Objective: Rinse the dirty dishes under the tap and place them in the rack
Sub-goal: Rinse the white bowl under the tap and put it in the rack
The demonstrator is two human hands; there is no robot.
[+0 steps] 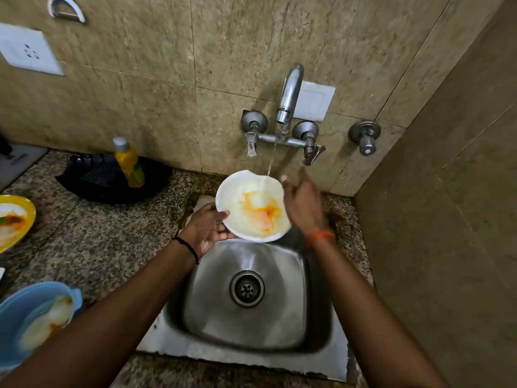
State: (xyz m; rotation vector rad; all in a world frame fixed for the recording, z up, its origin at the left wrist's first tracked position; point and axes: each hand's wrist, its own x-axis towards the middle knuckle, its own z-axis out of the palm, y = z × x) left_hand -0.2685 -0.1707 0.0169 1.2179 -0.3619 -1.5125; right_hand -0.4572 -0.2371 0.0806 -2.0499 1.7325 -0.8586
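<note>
While left fingers (223, 215) pinch its rim, the bowl (253, 205) tilts.

I'm looking down on a speckled granite counter (112, 242) that fills the left and lower middle of the frame. A steel sink (195, 343) is set into it at centre bottom, its drain near the middle of the basin. At upper left of the counter lies a black rack (92, 180), with a yellow bottle (129, 163) standing on it. At the far left edge sits a yellow plate (29, 211) with food smears. In the lower left corner sits a blue bowl (16, 312) holding a soiled dish; its details are blurred.
</note>
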